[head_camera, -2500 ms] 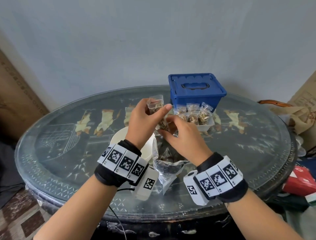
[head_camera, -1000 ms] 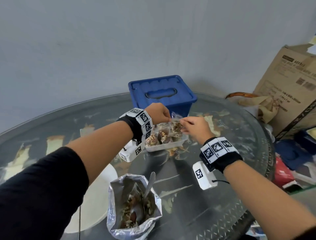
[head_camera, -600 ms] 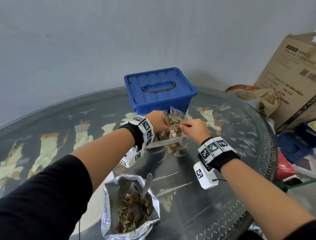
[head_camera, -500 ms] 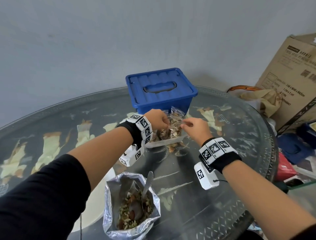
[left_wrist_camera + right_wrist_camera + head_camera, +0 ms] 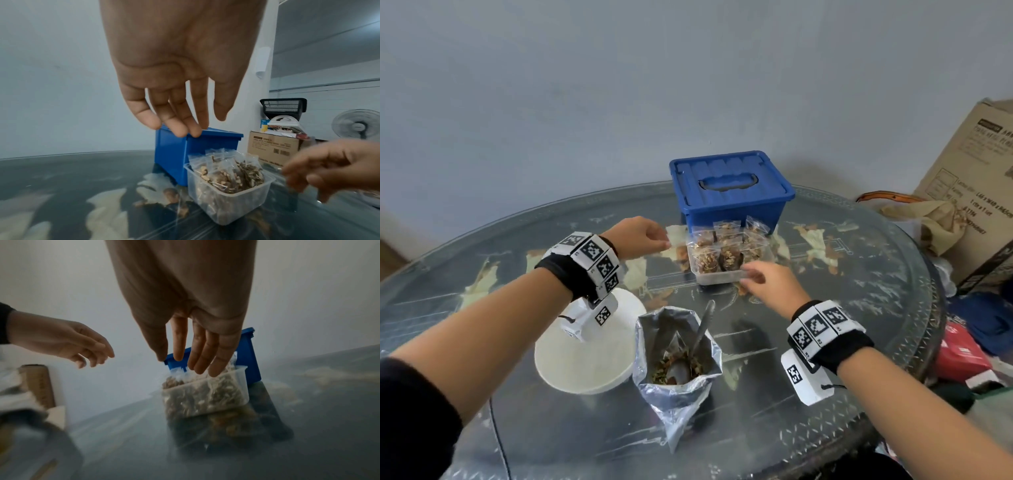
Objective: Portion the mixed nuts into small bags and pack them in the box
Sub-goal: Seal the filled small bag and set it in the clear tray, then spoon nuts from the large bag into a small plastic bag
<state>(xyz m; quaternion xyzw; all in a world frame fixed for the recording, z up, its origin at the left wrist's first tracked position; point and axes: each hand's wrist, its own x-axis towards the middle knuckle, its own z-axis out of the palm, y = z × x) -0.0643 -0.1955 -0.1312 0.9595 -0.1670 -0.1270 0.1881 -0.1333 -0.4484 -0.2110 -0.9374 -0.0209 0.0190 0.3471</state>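
Hands free, bags sit in the clear tub

Small bags (image 5: pixel 726 248) of mixed nuts stand packed upright in a clear plastic tub (image 5: pixel 717 277) on the glass table (image 5: pixel 859 308), touching the front of the closed blue box (image 5: pixel 729 192) at 12 o'clock. Left hand (image 5: pixel 635 236) hangs in the air at 9 o'clock of the tub, fingers loosely extended, grasping nothing. Right hand (image 5: pixel 770 284) hovers at the tub's 5 o'clock corner, fingers relaxed and empty; whether the fingertips touch the rim cannot be told. At 6 o'clock of the tub stands the opened foil bag (image 5: pixel 676 356) of nut mix with a metal spoon (image 5: pixel 702 325) in it. A white plate (image 5: pixel 585 349) lies at the foil bag's 9 o'clock.
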